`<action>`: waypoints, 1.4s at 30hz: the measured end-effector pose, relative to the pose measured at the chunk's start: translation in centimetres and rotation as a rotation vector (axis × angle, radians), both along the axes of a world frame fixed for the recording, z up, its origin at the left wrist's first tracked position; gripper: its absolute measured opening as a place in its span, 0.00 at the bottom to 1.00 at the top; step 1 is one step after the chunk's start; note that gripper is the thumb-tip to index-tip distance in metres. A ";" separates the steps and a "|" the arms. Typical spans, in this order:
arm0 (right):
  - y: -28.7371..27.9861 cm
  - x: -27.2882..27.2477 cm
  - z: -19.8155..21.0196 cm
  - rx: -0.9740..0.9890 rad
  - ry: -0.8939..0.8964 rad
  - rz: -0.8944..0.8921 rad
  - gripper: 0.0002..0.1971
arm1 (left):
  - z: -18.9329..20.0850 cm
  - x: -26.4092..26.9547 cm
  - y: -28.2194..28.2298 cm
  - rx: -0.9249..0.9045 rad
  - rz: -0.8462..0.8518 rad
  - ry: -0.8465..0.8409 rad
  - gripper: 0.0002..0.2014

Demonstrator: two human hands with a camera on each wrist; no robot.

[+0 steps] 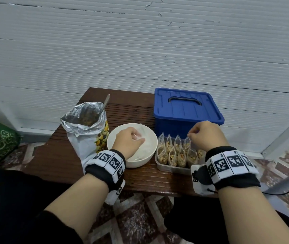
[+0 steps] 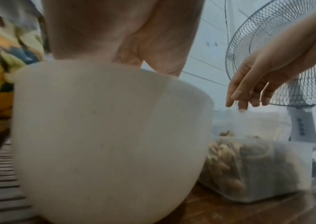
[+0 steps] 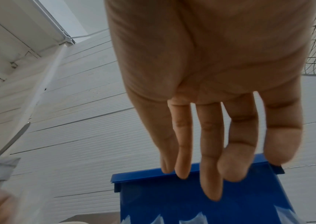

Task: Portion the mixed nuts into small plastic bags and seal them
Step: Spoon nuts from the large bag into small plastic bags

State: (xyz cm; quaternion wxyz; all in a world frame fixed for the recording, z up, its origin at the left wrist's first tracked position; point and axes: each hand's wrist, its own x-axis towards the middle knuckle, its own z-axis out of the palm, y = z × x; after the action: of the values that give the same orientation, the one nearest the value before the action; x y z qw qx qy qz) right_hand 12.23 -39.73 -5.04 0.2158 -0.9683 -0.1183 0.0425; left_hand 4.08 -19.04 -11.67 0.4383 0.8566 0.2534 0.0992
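Note:
My left hand (image 1: 137,138) reaches into the white bowl (image 1: 141,162) and its curled fingers grip a clear empty plastic bag (image 1: 144,147) that rises just above the rim. The bowl wall (image 2: 105,136) hides those fingers in the left wrist view. Several small bags filled with nuts (image 1: 172,154) stand upright in a clear tray (image 1: 172,169) right of the bowl. My right hand (image 1: 191,135) hovers over the tray's back right corner. Its fingers (image 3: 210,174) hang straight and loose, holding nothing, tips at a bag top. The foil nut pouch (image 1: 84,120) stands open left of the bowl.
A spoon handle (image 1: 106,103) sticks out of the pouch. A closed blue lidded box (image 1: 184,110) stands right behind the tray on the dark slatted table (image 1: 131,103). A standing fan (image 2: 278,60) is off to the right. A white panelled wall rises behind the table.

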 end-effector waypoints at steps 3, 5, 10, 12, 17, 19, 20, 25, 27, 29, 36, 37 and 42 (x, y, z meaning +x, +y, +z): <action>0.9 -0.4 0.5 0.143 -0.036 0.069 0.08 | 1.1 0.1 -0.5 -0.150 0.018 -0.185 0.09; 1.8 -0.9 0.7 0.254 0.036 0.124 0.12 | 1.6 0.1 -1.0 -0.272 0.019 -0.268 0.11; 3.9 -2.0 1.0 0.470 0.280 0.208 0.23 | 2.4 0.5 -1.9 -0.486 0.047 -0.353 0.17; 4.3 -2.4 0.9 0.481 0.318 0.254 0.21 | 2.4 0.6 -2.0 -0.526 0.055 -0.354 0.17; 4.5 -2.2 0.6 0.549 0.317 0.231 0.10 | 2.9 0.3 -1.8 -0.593 0.065 -0.396 0.16; 4.4 -2.0 0.7 0.538 0.316 0.207 0.09 | 3.3 0.2 -1.7 -0.654 0.080 -0.429 0.15; 4.3 -1.9 0.7 0.535 0.318 0.201 0.09 | 3.3 0.1 -1.5 -0.656 0.089 -0.448 0.14; 3.9 -1.6 0.9 0.528 0.325 0.191 0.12 | 2.9 -0.1 -0.9 -0.624 0.128 -0.486 0.10; 3.8 -1.5 1.0 0.536 0.322 0.183 0.12 | 2.8 -0.3 -0.7 -0.642 0.142 -0.492 0.12; 3.7 -1.4 1.0 0.543 0.323 0.170 0.12 | 2.7 -0.4 -0.7 -0.651 0.140 -0.485 0.13; 4.0 -1.4 0.8 0.520 0.268 0.146 0.14 | 2.5 -0.5 -0.8 -0.620 0.158 -0.352 0.09; 4.0 -1.4 0.8 0.518 0.257 0.144 0.14 | 2.5 -0.5 -0.8 -0.572 0.168 -0.315 0.11; 4.0 -1.3 0.7 0.472 0.272 0.165 0.13 | 2.9 -1.3 -0.9 -0.018 -0.010 -0.358 0.36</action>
State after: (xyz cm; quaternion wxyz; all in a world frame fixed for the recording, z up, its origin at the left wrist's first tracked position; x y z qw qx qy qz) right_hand 10.97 -35.75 -4.34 0.4450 -0.8638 -0.1731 0.1608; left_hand 2.77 -19.96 -8.72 0.4845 0.8227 0.1678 0.2456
